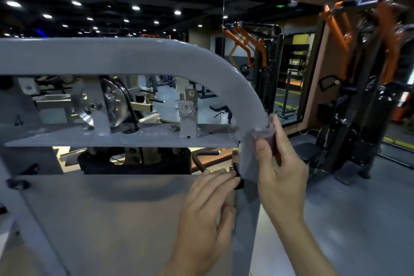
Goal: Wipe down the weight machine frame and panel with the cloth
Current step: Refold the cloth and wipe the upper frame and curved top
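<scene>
Both hands worked at the grey frame [143, 56]: the left hand [208, 213] rested with relaxed fingers on the panel [112, 219] beside the upright, while the right hand [282, 163] pinched a purplish cloth [264, 133] against the upright's curved corner, the folded cloth running vertically.

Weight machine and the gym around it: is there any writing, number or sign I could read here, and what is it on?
"4": a dark handwritten-looking digit on the grey frame at the far left.
Faint embossed marks on the grey shelf plate beside the pulley: too blurred to read.
Green lit sign near the ceiling: too small and blurred to read.
Nothing else legible.
</scene>
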A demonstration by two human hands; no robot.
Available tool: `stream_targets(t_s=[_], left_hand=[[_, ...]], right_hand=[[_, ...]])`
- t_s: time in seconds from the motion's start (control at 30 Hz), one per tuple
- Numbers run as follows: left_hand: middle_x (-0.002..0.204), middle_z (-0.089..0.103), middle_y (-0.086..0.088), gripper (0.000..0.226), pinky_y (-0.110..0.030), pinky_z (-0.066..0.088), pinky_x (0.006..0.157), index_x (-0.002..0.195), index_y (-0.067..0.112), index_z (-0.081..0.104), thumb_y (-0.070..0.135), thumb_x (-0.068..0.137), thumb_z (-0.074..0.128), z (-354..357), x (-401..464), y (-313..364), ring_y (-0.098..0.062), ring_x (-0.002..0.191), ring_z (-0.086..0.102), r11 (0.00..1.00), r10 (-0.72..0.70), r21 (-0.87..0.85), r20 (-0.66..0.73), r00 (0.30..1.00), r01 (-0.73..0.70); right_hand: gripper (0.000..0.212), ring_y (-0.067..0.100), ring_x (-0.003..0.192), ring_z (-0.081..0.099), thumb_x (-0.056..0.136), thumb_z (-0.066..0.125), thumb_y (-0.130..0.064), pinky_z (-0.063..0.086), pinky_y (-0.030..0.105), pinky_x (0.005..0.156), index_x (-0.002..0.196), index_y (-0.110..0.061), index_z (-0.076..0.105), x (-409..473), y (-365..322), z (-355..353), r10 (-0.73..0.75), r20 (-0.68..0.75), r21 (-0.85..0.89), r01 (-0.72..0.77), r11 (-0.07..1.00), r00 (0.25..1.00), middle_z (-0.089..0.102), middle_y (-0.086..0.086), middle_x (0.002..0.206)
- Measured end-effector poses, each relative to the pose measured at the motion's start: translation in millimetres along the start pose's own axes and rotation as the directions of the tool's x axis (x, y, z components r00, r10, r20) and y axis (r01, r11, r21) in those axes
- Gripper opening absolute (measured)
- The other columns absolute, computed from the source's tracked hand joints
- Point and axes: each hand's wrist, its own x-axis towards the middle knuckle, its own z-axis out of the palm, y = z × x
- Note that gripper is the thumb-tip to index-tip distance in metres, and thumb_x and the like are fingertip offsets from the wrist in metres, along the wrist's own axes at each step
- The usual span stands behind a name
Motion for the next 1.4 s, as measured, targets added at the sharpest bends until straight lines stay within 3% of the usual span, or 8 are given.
stream_targets(t_s=[0.13, 0.2, 0.37, 0.47, 0.77, 1.0, 1.23, 1.4], left_hand=[[0.132, 0.062, 0.013, 0.041, -0.027, 0.033, 0.115, 0.128, 0.019, 0.069, 0.013, 0.092, 0.052, 0, 3, 3, -0.009, 0.129, 0.053, 0.999, -0.026, 0.018, 0.006, 1.0, 0.026], [0.129, 0.062, 0.012, 0.04, -0.027, 0.036, 0.112, 0.126, 0.019, 0.07, 0.013, 0.09, 0.052, -1, 4, 4, -0.007, 0.126, 0.052, 0.999, -0.031, 0.026, 0.011, 0.999, 0.031], [0.131, 0.062, 0.011, 0.043, -0.031, 0.04, 0.11, 0.127, 0.018, 0.069, 0.013, 0.089, 0.05, -2, 4, 3, -0.01, 0.126, 0.052, 0.998, -0.037, 0.042, 0.028, 0.999, 0.036], [0.131, 0.062, 0.011, 0.044, -0.033, 0.04, 0.109, 0.128, 0.018, 0.069, 0.012, 0.089, 0.048, 0, 5, 4, -0.009, 0.127, 0.051, 0.998, -0.044, 0.05, 0.021, 0.999, 0.043], [0.133, 0.062, 0.007, 0.047, -0.036, 0.039, 0.112, 0.129, 0.014, 0.068, 0.008, 0.088, 0.045, 9, 2, 6, -0.015, 0.129, 0.051, 0.993, -0.058, 0.1, 0.002, 0.998, 0.057], [0.131, 0.063, 0.006, 0.046, -0.037, 0.033, 0.116, 0.127, 0.014, 0.069, 0.005, 0.088, 0.048, 23, 3, 11, -0.022, 0.125, 0.054, 0.975, -0.055, 0.212, -0.035, 0.998, 0.062], [0.13, 0.059, 0.004, 0.048, -0.042, 0.026, 0.121, 0.123, 0.012, 0.065, -0.003, 0.079, 0.054, 40, 3, 18, -0.016, 0.129, 0.048, 0.952, -0.062, 0.292, -0.12, 0.991, 0.094], [0.137, 0.054, 0.004, 0.06, -0.047, 0.023, 0.122, 0.131, 0.015, 0.058, -0.008, 0.075, 0.057, 46, -4, 23, -0.027, 0.138, 0.044, 0.942, -0.081, 0.313, -0.134, 0.988, 0.12]], right_hand=[[0.053, -0.017, 0.121, 0.053, 0.103, 0.059, -0.028, 0.045, 0.006, 0.091, 0.154, -0.025, 0.043, 23, -14, -3, -0.064, 0.031, -0.011, 0.064, 0.998, 0.997, 0.054, -0.051, 0.121], [0.054, -0.002, 0.124, 0.051, 0.103, 0.058, -0.031, 0.052, 0.022, 0.091, 0.155, -0.03, 0.04, 13, -8, -5, -0.044, 0.02, -0.016, 0.044, 0.999, 0.999, 0.062, -0.035, 0.125], [0.054, -0.022, 0.111, 0.055, 0.104, 0.056, -0.026, 0.043, 0.005, 0.092, 0.154, -0.031, 0.039, -36, 23, -9, 0.08, 0.047, -0.057, -0.077, 0.995, 0.996, 0.052, -0.057, 0.115], [0.051, -0.018, 0.094, 0.059, 0.104, 0.056, -0.025, 0.041, 0.003, 0.081, 0.152, -0.032, 0.042, -26, 22, -14, 0.073, 0.055, -0.093, -0.068, 0.993, 0.996, 0.064, -0.042, 0.105], [0.056, -0.007, 0.128, 0.053, 0.11, 0.043, -0.028, 0.043, 0.007, 0.095, 0.16, -0.037, 0.021, -43, 37, -4, 0.029, 0.057, -0.089, -0.024, 0.996, 0.998, 0.051, -0.021, 0.15], [0.057, -0.016, 0.139, 0.035, 0.109, 0.036, -0.033, 0.036, 0.001, 0.101, 0.162, -0.034, 0.018, -79, 61, -4, 0.133, 0.111, -0.037, -0.13, 0.991, 0.985, 0.031, -0.038, 0.156], [0.057, 0.008, 0.149, 0.037, 0.109, 0.042, -0.021, 0.04, 0.02, 0.113, 0.161, -0.01, 0.021, -26, 39, -1, -0.086, 0.067, 0.081, 0.08, 0.993, 0.994, 0.035, 0.002, 0.164], [0.057, 0.003, 0.15, 0.032, 0.11, 0.039, -0.035, 0.031, 0.019, 0.117, 0.163, -0.032, 0.018, -101, 88, -7, 0.087, 0.196, 0.133, -0.114, 0.984, 0.977, 0.028, -0.019, 0.165]])
